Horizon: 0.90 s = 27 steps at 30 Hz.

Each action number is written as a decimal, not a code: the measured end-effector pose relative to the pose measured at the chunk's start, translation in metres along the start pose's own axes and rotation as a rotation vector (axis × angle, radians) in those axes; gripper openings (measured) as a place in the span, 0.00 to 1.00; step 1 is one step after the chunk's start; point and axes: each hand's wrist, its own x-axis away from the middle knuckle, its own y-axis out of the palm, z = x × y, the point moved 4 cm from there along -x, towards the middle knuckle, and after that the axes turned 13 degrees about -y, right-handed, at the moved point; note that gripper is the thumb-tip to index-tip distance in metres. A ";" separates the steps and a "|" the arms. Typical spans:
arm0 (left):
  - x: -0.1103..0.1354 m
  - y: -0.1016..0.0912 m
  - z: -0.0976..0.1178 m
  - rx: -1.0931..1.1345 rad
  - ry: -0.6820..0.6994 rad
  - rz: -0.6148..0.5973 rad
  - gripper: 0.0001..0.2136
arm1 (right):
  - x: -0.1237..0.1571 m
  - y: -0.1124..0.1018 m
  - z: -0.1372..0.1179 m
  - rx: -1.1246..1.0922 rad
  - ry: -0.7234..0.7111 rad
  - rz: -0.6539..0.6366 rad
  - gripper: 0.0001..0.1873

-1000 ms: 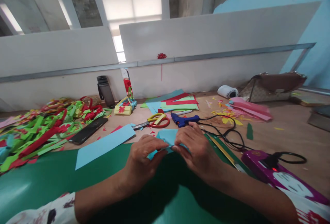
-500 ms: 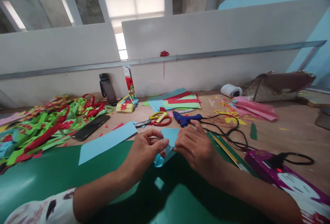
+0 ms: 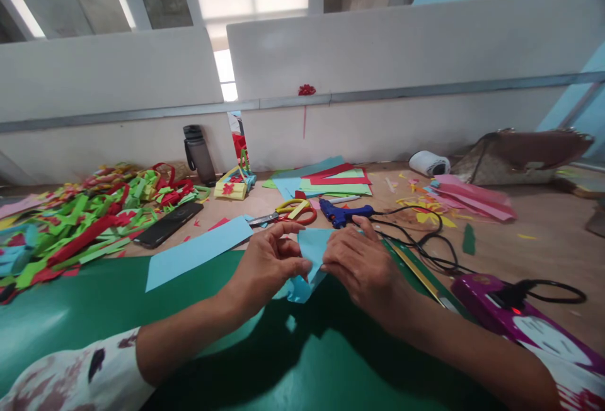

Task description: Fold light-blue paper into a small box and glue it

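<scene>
Between my hands is a piece of light blue paper (image 3: 312,246), its lower end curled and creased, held above a green mat (image 3: 208,329). My left hand (image 3: 274,256) pinches its left edge between thumb and fingers. My right hand (image 3: 357,256) grips the right edge with bent fingers, covering part of the sheet. A flat blue paper strip (image 3: 198,252) lies left of my hands. Just beyond them are scissors (image 3: 297,210) with yellow and red handles and a blue glue gun (image 3: 343,214).
Cut paper strips (image 3: 94,222) are heaped at left, beside a black phone (image 3: 169,225) and a bottle (image 3: 199,156). Coloured sheets (image 3: 331,181) lie at the back. On the right are a cable, a purple power strip (image 3: 520,316), pink paper (image 3: 475,200) and a handbag (image 3: 520,157).
The lower end of the blue paper is now more bent and crumpled by my left fingers. Both hands stay close together, and the view has shifted slightly.
</scene>
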 end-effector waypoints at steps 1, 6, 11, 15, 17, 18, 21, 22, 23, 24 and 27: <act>0.001 0.000 0.001 -0.032 0.017 0.002 0.22 | 0.000 0.000 0.000 -0.003 -0.002 -0.005 0.11; 0.007 -0.003 0.003 -0.261 0.205 0.098 0.22 | -0.002 0.000 0.001 -0.002 -0.016 0.007 0.10; 0.010 -0.003 0.004 -0.428 0.358 0.176 0.04 | -0.002 -0.001 0.001 0.006 -0.033 0.031 0.10; 0.011 -0.001 0.006 -0.538 0.414 0.205 0.04 | -0.001 -0.002 0.002 0.022 -0.016 0.031 0.09; 0.012 -0.001 0.007 -0.585 0.430 0.214 0.05 | -0.001 -0.003 0.001 0.033 -0.001 0.030 0.10; 0.013 -0.001 0.007 -0.606 0.448 0.216 0.06 | -0.001 -0.004 0.001 0.038 0.004 0.029 0.11; 0.016 0.000 0.006 -0.639 0.549 0.190 0.06 | -0.003 -0.006 0.001 0.041 0.012 0.030 0.11; 0.017 0.000 0.005 -0.649 0.585 0.178 0.08 | -0.003 -0.006 0.001 0.039 0.013 0.030 0.11; 0.018 0.000 0.004 -0.662 0.616 0.176 0.10 | -0.003 -0.006 0.001 0.037 0.013 0.029 0.11; 0.017 0.000 0.003 -0.675 0.638 0.181 0.11 | -0.003 -0.006 0.001 0.035 0.012 0.031 0.11; 0.016 -0.001 0.000 -0.692 0.658 0.230 0.07 | -0.003 -0.005 0.001 0.033 0.002 0.036 0.10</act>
